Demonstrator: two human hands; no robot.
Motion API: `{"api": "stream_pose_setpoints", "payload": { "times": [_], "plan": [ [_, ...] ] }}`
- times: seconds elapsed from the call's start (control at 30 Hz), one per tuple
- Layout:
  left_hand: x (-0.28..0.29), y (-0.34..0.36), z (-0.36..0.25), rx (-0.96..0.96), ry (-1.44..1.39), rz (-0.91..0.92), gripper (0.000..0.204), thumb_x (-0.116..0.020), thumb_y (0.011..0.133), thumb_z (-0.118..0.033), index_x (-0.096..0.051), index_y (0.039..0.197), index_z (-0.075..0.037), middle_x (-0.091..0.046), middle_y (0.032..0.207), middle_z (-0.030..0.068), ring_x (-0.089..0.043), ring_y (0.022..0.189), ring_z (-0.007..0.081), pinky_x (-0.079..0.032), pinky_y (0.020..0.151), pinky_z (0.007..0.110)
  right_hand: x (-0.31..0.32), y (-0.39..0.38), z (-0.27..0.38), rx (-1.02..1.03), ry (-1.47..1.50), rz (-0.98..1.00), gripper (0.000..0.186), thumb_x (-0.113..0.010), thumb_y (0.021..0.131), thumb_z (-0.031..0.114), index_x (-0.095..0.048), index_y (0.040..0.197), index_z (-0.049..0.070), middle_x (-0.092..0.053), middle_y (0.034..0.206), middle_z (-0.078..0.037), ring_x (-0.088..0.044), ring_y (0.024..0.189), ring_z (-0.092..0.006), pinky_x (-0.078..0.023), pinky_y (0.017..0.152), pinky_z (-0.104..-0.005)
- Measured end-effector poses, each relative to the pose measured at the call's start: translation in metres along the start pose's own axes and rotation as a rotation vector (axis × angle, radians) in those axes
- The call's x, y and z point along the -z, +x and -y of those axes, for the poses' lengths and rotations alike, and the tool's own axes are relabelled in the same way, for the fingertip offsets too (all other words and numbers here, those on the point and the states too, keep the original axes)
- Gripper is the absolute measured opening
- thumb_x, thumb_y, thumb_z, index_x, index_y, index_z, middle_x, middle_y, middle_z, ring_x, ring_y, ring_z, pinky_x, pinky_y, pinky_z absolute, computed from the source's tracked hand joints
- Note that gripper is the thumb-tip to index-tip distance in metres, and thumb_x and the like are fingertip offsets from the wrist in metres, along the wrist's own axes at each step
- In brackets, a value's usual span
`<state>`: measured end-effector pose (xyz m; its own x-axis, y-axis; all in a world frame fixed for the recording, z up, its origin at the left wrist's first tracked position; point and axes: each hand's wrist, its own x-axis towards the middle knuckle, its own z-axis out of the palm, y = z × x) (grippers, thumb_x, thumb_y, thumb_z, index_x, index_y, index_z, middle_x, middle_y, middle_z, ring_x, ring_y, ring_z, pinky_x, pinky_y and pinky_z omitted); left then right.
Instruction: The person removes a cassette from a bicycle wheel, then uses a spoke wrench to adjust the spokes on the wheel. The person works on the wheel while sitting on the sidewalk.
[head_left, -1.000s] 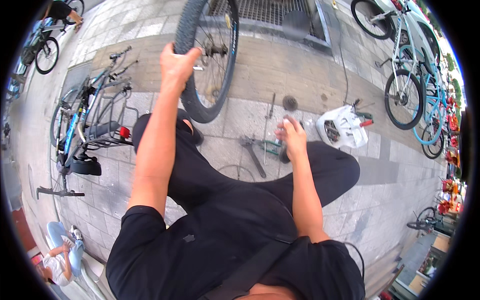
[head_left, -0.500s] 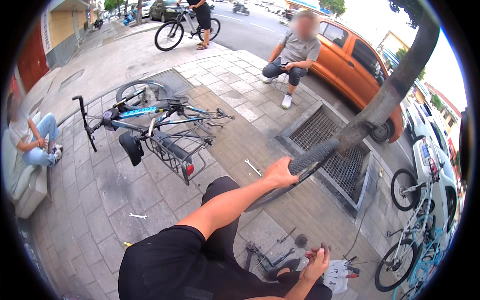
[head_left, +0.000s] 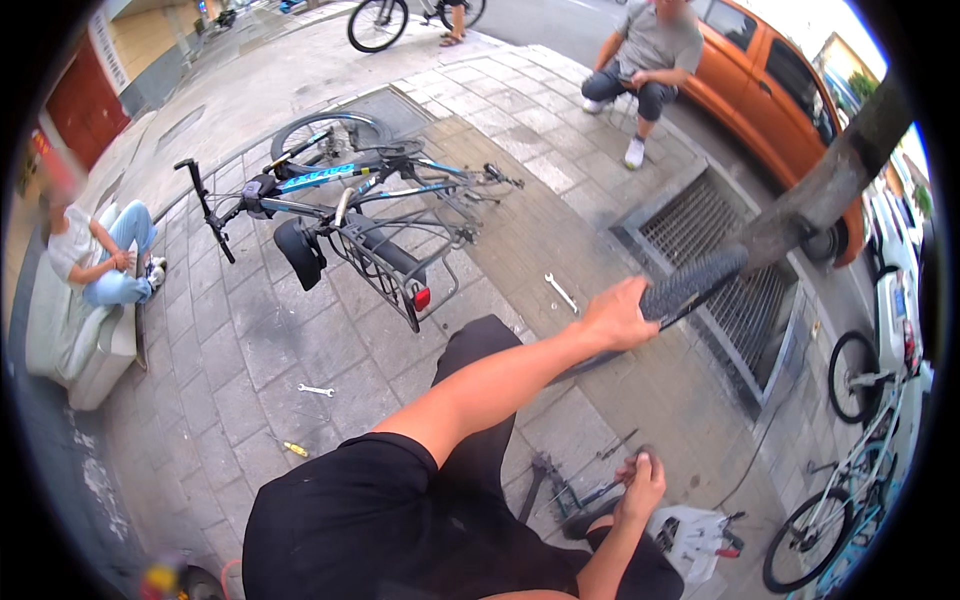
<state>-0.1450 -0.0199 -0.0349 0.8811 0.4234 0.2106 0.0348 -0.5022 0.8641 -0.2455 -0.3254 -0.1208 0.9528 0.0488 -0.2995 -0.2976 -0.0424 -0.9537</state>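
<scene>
My left hand (head_left: 618, 318) is wrapped round the knobbly black tyre of a bicycle wheel (head_left: 695, 282), which stands tilted in front of me. Lower right, my right hand (head_left: 642, 482) has its fingers curled at a small round dark metal part (head_left: 648, 453), mostly hidden by the fingers. Beside that hand, dark hand tools (head_left: 560, 490) lie on the paving. A white tray of tools (head_left: 690, 535) stands to its right. A wrench (head_left: 561, 292) rests on the ground beyond my left forearm. Another wrench (head_left: 316, 390) and a yellow-handled screwdriver (head_left: 295, 449) lie to the left.
A blue and black bicycle (head_left: 350, 205) lies on its side ahead. A person (head_left: 650, 60) squats by an orange car (head_left: 770, 80); another sits on a pale sofa (head_left: 100, 350). A tree trunk (head_left: 830, 205) rises from a metal grate (head_left: 770, 340). Parked bicycles (head_left: 815, 530) stand at right.
The view has shifted, so the scene sits farther right and higher. My right hand has moved onto the round dark part that lay on the paving. My left hand keeps hold of the wheel.
</scene>
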Motion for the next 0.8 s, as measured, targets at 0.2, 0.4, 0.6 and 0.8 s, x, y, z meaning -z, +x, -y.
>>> {"api": "stream_pose_setpoints", "payload": {
  "times": [0.2,0.4,0.6,0.8],
  "plan": [
    [0.01,0.034,0.025,-0.076,0.148,-0.007,0.069,-0.08,0.076,-0.045,-0.063,0.124,0.002,-0.069,0.103,0.0179,-0.065,0.091,0.0286,-0.052,0.081,0.038,0.014,0.062,-0.006,-0.028,-0.154,-0.064,0.032,-0.062,0.1,0.019,-0.065,0.119,-0.005,-0.068,0.087,-0.008,-0.062,0.067,-0.014,-0.05,0.059,-0.0289],
    [0.017,0.065,0.046,-0.11,0.122,-0.073,0.067,-0.085,0.079,-0.05,-0.071,0.118,0.002,-0.071,0.087,0.0046,-0.063,0.073,0.0128,-0.051,0.067,0.029,0.058,0.128,-0.05,-0.231,-0.103,-0.2,0.031,-0.063,0.098,0.021,-0.067,0.115,-0.004,-0.07,0.09,-0.01,-0.064,0.067,-0.0151,-0.052,0.056,-0.0294],
    [0.02,0.086,0.056,-0.203,0.414,-0.113,0.066,-0.086,0.081,-0.041,-0.07,0.128,0.002,-0.075,0.109,0.0106,-0.07,0.095,0.017,-0.053,0.088,0.029,0.097,0.143,-0.164,-0.502,-0.171,-0.348,0.026,-0.064,0.092,0.017,-0.069,0.106,-0.005,-0.071,0.081,-0.012,-0.066,0.06,-0.018,-0.054,0.05,-0.0333],
    [0.019,0.112,0.066,0.005,-0.096,-0.042,0.032,-0.08,0.089,-0.017,-0.077,0.116,-0.001,-0.075,0.113,0.0106,-0.071,0.104,0.0187,-0.053,0.094,0.027,0.097,0.115,-0.266,-0.81,-0.689,-0.034,0.03,-0.065,0.087,0.022,-0.072,0.091,-0.007,-0.073,0.072,-0.018,-0.073,0.061,-0.0284,-0.059,0.06,-0.0392]
  ]
}}
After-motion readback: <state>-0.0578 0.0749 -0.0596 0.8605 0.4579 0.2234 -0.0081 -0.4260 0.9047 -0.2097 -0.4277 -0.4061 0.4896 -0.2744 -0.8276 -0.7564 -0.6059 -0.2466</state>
